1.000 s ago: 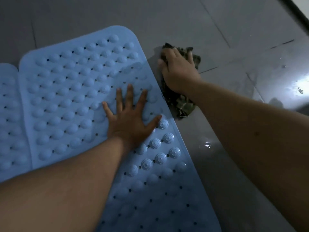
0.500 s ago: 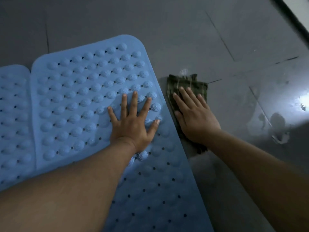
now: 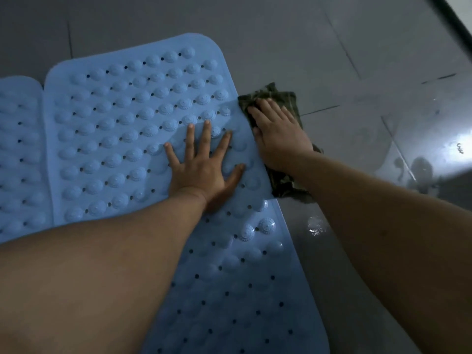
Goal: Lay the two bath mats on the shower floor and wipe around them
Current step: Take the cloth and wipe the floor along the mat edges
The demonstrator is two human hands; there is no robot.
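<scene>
Two light blue bath mats with raised bumps and small holes lie side by side on the grey tiled floor. The larger mat (image 3: pixel 122 129) fills the middle; only a strip of the second mat (image 3: pixel 18 159) shows at the left edge. My left hand (image 3: pixel 201 164) rests flat on the larger mat near its right edge, fingers spread. My right hand (image 3: pixel 278 134) presses flat on a dark green patterned cloth (image 3: pixel 283 98) on the floor, right against the mat's right edge. The hand and arm cover part of the cloth.
Grey floor tiles (image 3: pixel 281 34) with dark grout lines stretch behind and to the right. The floor at the right is wet and glossy, with a bright light reflection (image 3: pixel 459 146). A dark strip (image 3: pixel 449 14) runs along the top right corner.
My right hand has slid the cloth back and forth along the mat's right edge: first toward me, now away again. My left hand has stayed flat on the mat.
</scene>
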